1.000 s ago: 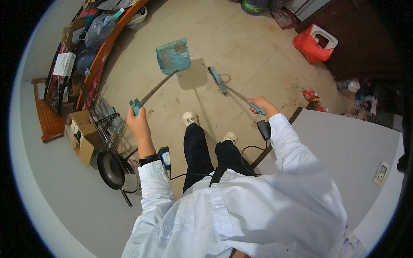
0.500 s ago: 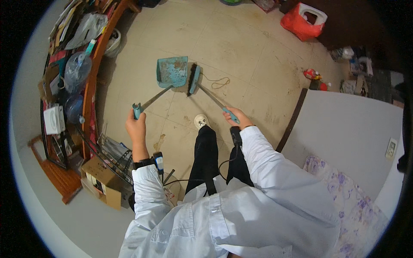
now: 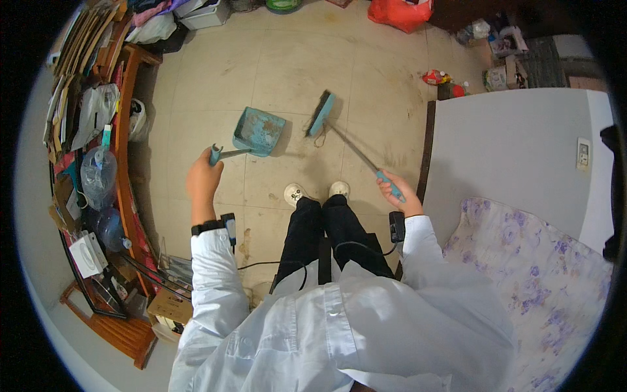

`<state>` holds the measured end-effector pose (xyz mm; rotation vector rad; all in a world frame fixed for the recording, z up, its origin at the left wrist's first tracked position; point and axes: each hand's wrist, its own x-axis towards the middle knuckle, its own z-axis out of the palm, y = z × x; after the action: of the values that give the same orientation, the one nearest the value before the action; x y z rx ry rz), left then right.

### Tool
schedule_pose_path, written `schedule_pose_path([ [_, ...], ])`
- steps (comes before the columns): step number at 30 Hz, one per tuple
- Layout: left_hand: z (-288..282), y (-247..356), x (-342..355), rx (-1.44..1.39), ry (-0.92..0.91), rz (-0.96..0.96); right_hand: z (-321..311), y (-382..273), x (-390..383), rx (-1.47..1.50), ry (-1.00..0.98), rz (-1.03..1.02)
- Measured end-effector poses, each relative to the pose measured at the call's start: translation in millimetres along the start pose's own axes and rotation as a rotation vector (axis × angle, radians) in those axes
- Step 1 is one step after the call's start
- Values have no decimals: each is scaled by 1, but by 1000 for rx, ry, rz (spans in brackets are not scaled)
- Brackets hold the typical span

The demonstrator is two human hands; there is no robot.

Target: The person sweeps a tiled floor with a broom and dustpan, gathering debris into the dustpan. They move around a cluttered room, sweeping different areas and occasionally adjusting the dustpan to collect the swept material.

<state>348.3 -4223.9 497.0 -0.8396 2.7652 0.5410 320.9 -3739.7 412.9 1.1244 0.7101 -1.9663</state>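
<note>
A worn teal dustpan point(image 3: 266, 124), its pan stained brown inside, is held by the upper end of its grey handle in my left hand point(image 3: 205, 171). My right hand point(image 3: 400, 191) is closed round the teal grip of a broom point(image 3: 320, 114) with a grey stick and dark bristles. The broom head is on the right of the dustpan, apart from it. A thin loop of string point(image 3: 320, 139) lies on the floor tiles just by the bristles. Whether the dustpan touches the floor is hard to tell.
On the left a wooden frame point(image 3: 124, 130) bears stacked cardboard point(image 3: 81, 59) and plastic bottles point(image 3: 99, 176). A red bag point(image 3: 400, 14) stands at the far right, with red packets point(image 3: 436, 78) nearer. A grey panel point(image 3: 503, 144) and a flowered cover point(image 3: 516, 261) border the right side.
The broom has moved right, away from the dustpan, and my right hand has gone right with it. The dustpan is more tilted. Both my shoes now show, and the view has shifted.
</note>
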Motion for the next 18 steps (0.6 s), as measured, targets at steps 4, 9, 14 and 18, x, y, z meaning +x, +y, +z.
schedule_pose_path([
  [4,15,27,15,172,-138,245,3,-27,1,-232,162,-168],
  [9,50,39,16,309,-253,405,-16,-55,56,-618,429,-293],
  [14,82,45,-1,288,-258,370,-36,-28,110,-673,524,-254],
  [18,87,55,-5,221,-204,427,-7,47,122,-759,547,-295],
])
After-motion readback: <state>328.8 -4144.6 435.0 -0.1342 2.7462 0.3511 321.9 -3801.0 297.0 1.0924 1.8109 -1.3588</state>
